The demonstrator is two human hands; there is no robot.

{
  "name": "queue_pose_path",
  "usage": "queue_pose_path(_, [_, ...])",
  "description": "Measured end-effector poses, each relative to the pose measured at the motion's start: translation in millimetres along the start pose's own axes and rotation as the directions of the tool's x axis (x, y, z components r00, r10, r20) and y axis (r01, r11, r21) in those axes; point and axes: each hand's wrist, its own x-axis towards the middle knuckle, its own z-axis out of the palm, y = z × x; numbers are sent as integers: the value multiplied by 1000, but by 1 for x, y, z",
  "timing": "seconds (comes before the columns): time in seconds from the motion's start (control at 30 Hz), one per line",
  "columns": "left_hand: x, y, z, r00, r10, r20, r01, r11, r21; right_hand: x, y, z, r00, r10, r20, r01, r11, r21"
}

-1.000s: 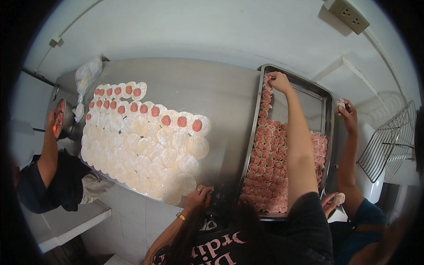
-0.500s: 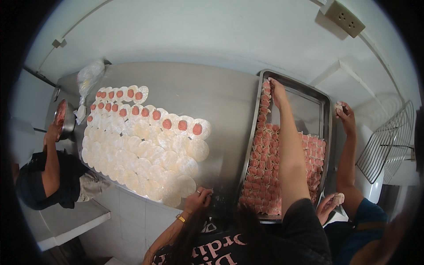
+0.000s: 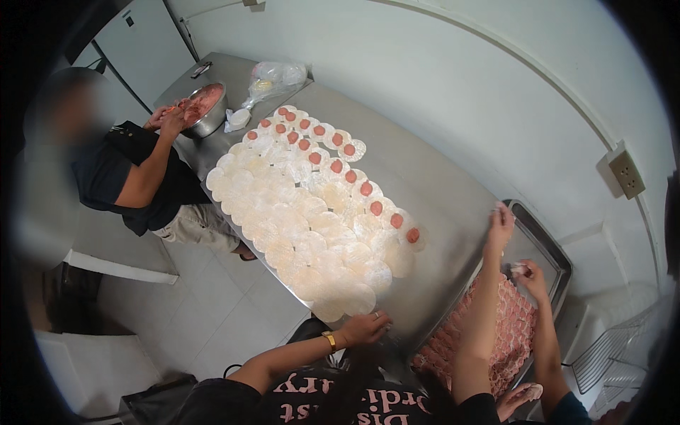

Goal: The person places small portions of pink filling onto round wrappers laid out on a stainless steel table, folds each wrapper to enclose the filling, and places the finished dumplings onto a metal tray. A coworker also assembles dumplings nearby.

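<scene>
In the head view, the right forearm [image 3: 481, 322] hides part of the tray [image 3: 525, 246] from us, and the dark shirt [image 3: 333, 407] covers its near end. We see the right hand [image 3: 500, 227] by the far left rim, with the filled dumplings [image 3: 513, 322] nearer than it; we cannot tell whether its fingers close on anything. The left hand [image 3: 366, 328] lies on the surface [image 3: 418, 170], just right of the dough wrappers' [image 3: 304, 234] near end, its grip equally unclear to us.
</scene>
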Motion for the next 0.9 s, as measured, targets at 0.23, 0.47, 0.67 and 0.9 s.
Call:
queue_pose_path(0.23, [-6,-29,-81,991,-39,-126,14,982,-189,-70,-43,144,873,133,469,-94,990,-106])
queue_pose_path(0.47, [-78,-133,-225,820,-290,-493,223,956,-191,-78,-44,306,896,97,434,102,905,-414])
queue_pose_path(0.67, [-157,-179,-278,701,-386,-600,364,917,-165,-93,-31,374,948,-59,313,227,813,-536])
queue_pose_path(0.9, [-138,-181,-270,762,-426,-488,322,903,-285,-74,-21,358,888,396,234,-399,916,-39])
